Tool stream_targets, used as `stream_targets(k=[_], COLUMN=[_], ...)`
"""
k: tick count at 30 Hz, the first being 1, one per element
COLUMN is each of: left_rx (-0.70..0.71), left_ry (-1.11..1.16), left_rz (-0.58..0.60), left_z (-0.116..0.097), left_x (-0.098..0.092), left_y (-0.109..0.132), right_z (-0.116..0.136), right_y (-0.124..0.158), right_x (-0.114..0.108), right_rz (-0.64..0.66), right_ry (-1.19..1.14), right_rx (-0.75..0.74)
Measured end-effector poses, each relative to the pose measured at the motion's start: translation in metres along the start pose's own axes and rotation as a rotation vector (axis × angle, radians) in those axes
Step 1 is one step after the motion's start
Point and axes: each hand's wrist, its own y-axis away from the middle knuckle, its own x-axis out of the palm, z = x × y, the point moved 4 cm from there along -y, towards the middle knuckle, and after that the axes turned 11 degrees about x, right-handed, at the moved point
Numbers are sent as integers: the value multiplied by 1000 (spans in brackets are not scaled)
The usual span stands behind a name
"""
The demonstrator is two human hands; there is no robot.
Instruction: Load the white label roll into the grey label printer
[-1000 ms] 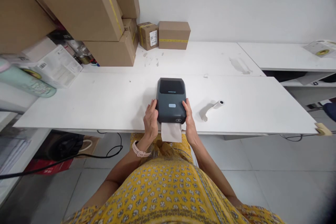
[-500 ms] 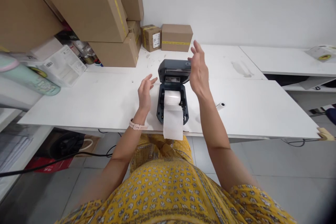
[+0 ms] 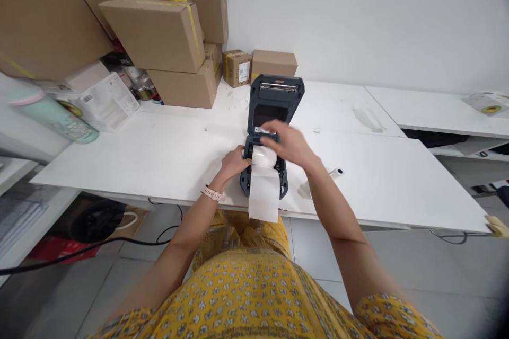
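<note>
A dark grey label printer sits at the table's front edge with its lid swung up and back. Inside lies a white label roll, and its loose strip hangs over the printer's front past the table edge. My left hand grips the printer's left side, thumb reaching over the rim toward the roll. Over the back of the roll, near the lid hinge, hovers my right hand; it is slightly blurred, with fingers apart and nothing in them.
A small white tube lies right of the printer. Brown cardboard boxes are stacked at the back left, with two smaller ones near the wall. A mint bottle and a white carton stand left. A black cable runs below the table.
The printer's lid has tilted further back. My left hand has come onto the printer's left side, and my right hand has moved from beside the lid down over the roll.
</note>
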Motion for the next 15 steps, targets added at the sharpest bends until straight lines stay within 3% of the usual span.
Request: stream_targets(k=[3, 5, 8, 12, 15], left_rx=[10, 26, 37, 33, 35], left_ry=[-65, -101, -122, -101, -81], left_rz=[44, 45, 35, 27, 18], left_z=[-4, -5, -6, -2, 0], left_x=[0, 0, 2, 5, 6], left_y=[-2, -2, -1, 0, 0], right_z=[-10, -17, -22, -20, -18], right_y=[13, 7, -10, -16, -3], right_x=[46, 64, 74, 61, 22], right_rz=[389, 475, 489, 581, 572], right_ry=[199, 265, 275, 114, -146], right_rx=[44, 69, 83, 5, -94])
